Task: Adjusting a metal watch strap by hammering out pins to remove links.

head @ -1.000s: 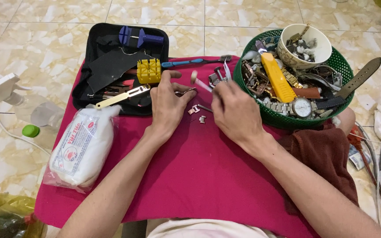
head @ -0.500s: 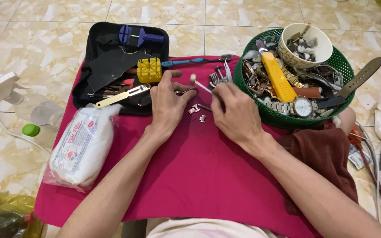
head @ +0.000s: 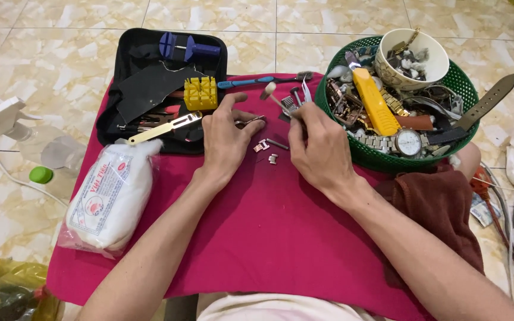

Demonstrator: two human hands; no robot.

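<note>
Pink cloth [head: 257, 238] over tiled floor [head: 49, 47]

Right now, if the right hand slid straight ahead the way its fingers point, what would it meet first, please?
The right hand points up the cloth, so it would probably first meet the small hammer and metal tools just ahead, left of the green basket; depth is uncertain.

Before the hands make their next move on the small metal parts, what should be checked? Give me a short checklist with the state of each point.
1. Left hand grips the thin metal piece: ok.
2. Right hand holds its tool steady: cannot tell, fingers hide it.
3. Loose links lie on the red cloth, away from its edge: ok.
4. Small hammer within reach: ok.
5. Green basket crowds the right hand: not ok, very close.
</note>
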